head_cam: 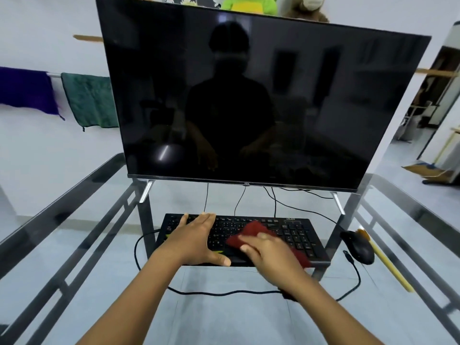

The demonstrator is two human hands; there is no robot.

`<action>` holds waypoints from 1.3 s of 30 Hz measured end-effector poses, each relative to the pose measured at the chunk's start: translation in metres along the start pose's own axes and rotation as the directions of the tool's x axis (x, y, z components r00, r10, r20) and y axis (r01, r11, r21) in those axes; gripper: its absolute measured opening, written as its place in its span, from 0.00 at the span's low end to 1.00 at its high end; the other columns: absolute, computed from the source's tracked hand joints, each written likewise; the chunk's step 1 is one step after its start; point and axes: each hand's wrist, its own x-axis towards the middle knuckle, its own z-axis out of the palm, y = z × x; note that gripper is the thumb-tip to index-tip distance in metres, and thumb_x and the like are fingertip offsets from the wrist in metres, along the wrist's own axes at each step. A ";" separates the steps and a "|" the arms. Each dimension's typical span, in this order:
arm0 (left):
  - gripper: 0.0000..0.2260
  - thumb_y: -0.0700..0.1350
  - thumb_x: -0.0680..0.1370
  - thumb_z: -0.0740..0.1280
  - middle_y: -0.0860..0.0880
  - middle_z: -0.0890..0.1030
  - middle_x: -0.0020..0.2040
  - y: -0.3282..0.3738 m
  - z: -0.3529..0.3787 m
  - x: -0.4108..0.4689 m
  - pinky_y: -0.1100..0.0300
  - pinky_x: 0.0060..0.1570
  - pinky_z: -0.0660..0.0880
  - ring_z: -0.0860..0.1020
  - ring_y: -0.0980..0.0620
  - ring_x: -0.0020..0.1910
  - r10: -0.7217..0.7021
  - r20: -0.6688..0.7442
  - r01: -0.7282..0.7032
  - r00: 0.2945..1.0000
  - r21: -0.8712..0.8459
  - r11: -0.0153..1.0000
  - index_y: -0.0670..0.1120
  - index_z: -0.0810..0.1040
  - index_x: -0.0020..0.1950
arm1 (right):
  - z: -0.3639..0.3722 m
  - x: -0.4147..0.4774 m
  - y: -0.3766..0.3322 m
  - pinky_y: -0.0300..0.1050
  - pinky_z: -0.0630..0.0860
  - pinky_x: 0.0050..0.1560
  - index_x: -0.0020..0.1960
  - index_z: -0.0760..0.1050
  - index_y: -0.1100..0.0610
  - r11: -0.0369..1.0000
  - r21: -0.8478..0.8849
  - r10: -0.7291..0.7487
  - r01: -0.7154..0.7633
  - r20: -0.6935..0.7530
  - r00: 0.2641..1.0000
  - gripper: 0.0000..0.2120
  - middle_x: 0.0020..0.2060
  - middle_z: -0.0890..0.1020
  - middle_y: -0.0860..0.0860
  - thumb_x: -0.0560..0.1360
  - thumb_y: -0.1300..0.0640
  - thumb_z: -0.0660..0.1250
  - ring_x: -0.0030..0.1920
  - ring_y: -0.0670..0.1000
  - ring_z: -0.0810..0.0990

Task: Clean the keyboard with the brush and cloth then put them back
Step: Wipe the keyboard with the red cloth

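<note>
Keyboard (239,236) under both hands on glass worktop (74,220).
Right hand (267,250) grip presses red cloth (251,232) onto the keys; left hand (196,239) lies flat, open. Brush (384,260) lies beside mouse (358,246). Monitor (249,95) reads "TCL".

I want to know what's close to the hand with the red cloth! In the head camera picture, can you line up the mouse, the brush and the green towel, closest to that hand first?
Starting from the right hand on the red cloth:
1. Mouse, on the glass table just right of the keyboard.
2. Brush, lying just beyond the mouse, farther right.
3. Green towel, hanging on the wall rail, far left, behind the table.
</note>
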 end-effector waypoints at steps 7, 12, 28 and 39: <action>0.52 0.66 0.67 0.71 0.54 0.45 0.79 0.014 -0.011 -0.014 0.52 0.74 0.40 0.41 0.50 0.77 -0.039 0.045 0.042 0.998 -0.082 0.996 0.50 0.44 0.79 | -0.025 0.033 0.049 0.47 0.76 0.44 0.63 0.77 0.48 0.929 -0.064 0.355 -0.366 -0.135 0.925 0.16 0.49 0.81 0.52 0.81 0.46 0.56 0.45 0.54 0.79; 0.56 0.71 0.63 0.70 0.53 0.47 0.80 0.002 -0.005 0.000 0.49 0.75 0.38 0.45 0.53 0.78 -0.026 0.041 0.027 0.999 -0.038 0.999 0.49 0.45 0.79 | -0.016 0.022 0.029 0.50 0.79 0.51 0.67 0.73 0.45 0.963 -0.220 0.140 -0.152 -0.070 0.988 0.17 0.55 0.80 0.52 0.81 0.44 0.55 0.53 0.55 0.80; 0.53 0.72 0.65 0.67 0.51 0.48 0.80 0.036 0.018 0.025 0.49 0.76 0.42 0.45 0.54 0.78 0.052 -0.010 -0.052 0.999 0.003 0.999 0.46 0.49 0.79 | -0.040 0.000 0.084 0.46 0.79 0.40 0.64 0.74 0.51 0.856 -0.110 0.481 -0.504 -0.186 0.857 0.16 0.50 0.81 0.55 0.82 0.48 0.54 0.42 0.54 0.80; 0.53 0.72 0.65 0.67 0.51 0.48 0.80 0.038 0.018 0.022 0.51 0.76 0.40 0.45 0.54 0.78 0.045 -0.024 -0.045 0.999 0.003 0.999 0.46 0.50 0.79 | -0.025 0.006 0.032 0.47 0.75 0.51 0.67 0.74 0.46 0.958 -0.116 0.254 -0.263 -0.089 0.963 0.18 0.58 0.79 0.52 0.81 0.44 0.55 0.57 0.55 0.79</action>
